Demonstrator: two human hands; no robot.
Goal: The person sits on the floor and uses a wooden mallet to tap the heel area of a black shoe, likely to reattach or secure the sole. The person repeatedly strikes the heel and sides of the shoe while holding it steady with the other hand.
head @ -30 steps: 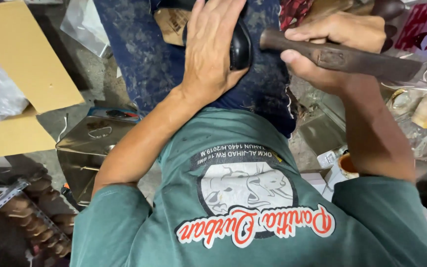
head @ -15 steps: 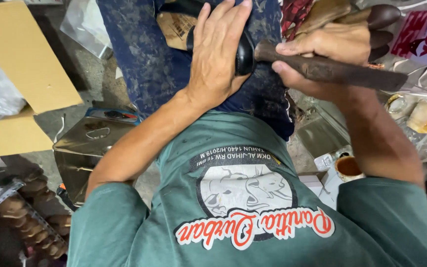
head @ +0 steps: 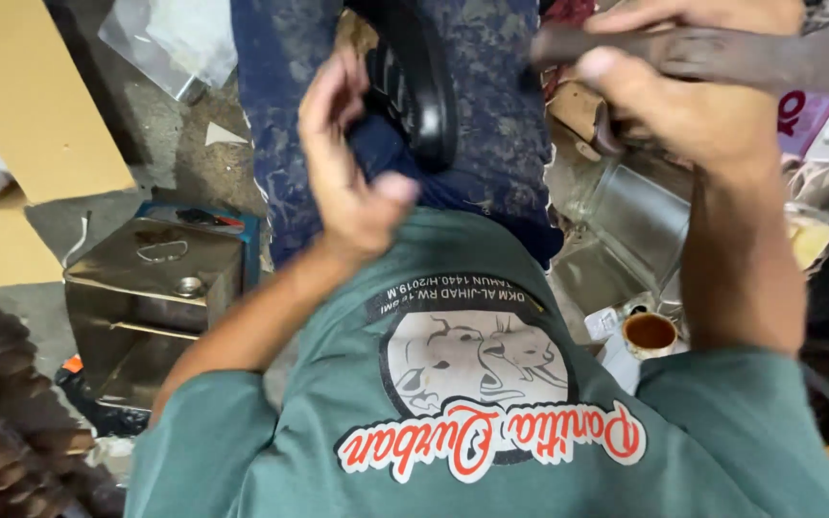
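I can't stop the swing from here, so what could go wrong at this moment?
1. The right hand has the hammer raised while the left hand sits at the black shoe on the lap; a stray blow might catch the fingers.
2. The small cup of brown liquid under the right forearm could be knocked over.

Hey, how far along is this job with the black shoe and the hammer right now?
Done: nothing the view can confirm. In hand: the left hand touches the black shoe on the lap, while the right hand grips a raised, blurred hammer handle. Left: cannot tell; the shoe's worked area is hidden.
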